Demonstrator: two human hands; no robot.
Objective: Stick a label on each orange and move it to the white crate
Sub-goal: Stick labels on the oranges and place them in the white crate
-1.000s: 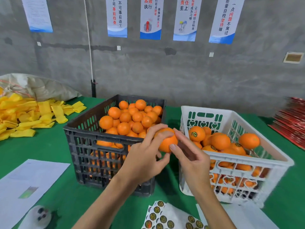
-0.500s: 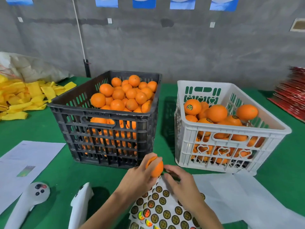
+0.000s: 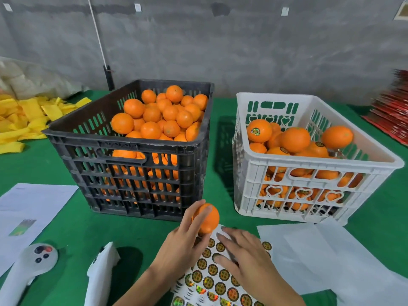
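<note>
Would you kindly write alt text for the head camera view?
A person's left hand holds an orange above a sticker sheet while the right hand rests on the sheet. Behind stand a black crate and a white crate, both holding oranges.

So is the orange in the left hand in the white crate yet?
Out: the left hand holds the orange above the label sheet, short of the white crate.
</note>
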